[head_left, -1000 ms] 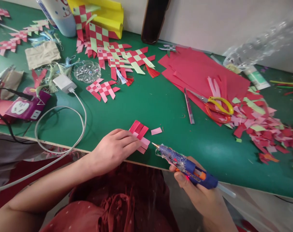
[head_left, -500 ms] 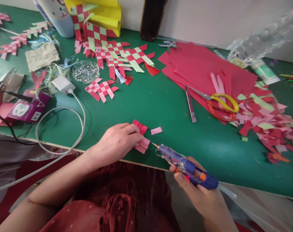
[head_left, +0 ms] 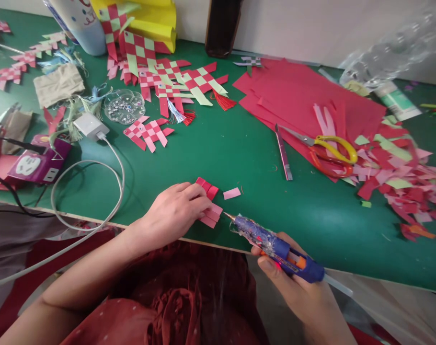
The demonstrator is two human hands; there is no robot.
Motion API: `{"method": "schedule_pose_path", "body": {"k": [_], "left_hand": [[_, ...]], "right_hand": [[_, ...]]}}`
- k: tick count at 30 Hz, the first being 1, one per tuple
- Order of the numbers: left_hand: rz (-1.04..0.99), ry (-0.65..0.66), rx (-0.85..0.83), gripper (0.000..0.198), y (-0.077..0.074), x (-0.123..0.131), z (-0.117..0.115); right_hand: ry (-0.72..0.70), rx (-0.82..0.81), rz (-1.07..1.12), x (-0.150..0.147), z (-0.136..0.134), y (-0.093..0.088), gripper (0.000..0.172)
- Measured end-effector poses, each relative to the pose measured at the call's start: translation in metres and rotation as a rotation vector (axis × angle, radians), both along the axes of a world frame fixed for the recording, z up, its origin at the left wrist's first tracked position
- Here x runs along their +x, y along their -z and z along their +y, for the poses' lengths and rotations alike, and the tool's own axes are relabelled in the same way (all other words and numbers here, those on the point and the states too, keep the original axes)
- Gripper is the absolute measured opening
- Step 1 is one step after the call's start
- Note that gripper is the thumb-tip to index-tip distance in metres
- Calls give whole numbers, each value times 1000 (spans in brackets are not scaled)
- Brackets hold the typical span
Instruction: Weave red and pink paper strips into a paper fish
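My left hand (head_left: 173,215) lies over a small woven piece of red and pink paper strips (head_left: 211,213) near the front edge of the green table (head_left: 239,158), fingers pressed down on it. My right hand (head_left: 297,287) grips a blue hot glue gun (head_left: 275,247), held just off the table's edge. Its metal tip points left at the pink strip ends, almost touching them. A loose pink paper scrap (head_left: 232,193) rests just beyond the woven piece.
Finished woven paper fish (head_left: 149,132) and a dish of googly eyes (head_left: 124,105) sit at the back left. Red paper sheets (head_left: 304,96), scissors (head_left: 326,151), a craft knife (head_left: 283,155) and a heap of scraps (head_left: 397,167) fill the right. A white charger and cable (head_left: 96,158) loop at the left.
My left hand slid further over the woven piece, covering more of it. The glue gun tip came slightly closer to the strip ends.
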State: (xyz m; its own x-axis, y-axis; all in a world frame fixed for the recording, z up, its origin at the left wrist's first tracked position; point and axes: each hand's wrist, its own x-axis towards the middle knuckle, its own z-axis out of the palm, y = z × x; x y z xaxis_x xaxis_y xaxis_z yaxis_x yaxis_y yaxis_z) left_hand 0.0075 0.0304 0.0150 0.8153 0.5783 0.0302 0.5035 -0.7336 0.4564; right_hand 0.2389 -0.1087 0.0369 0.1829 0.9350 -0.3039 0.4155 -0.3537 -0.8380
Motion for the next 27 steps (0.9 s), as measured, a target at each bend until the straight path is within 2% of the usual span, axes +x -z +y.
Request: {"method": "schedule_pose_path", "body": {"k": [9,15,20,27], "left_hand": [[-29,0,-15,17,1,-2,0],[-48,3,-15,18,1,-1,0],[-62,-1,-28,15,3,-2,0],[-79,2,-12,21,4,-2,0]], "right_hand": [[-13,-28,-31,2,3,2,29],[-127,-3,-27,11,2,9,21],[-91,-41,-33,9,4,7,22],[-146,-47,-10,10,5,8,21]]}}
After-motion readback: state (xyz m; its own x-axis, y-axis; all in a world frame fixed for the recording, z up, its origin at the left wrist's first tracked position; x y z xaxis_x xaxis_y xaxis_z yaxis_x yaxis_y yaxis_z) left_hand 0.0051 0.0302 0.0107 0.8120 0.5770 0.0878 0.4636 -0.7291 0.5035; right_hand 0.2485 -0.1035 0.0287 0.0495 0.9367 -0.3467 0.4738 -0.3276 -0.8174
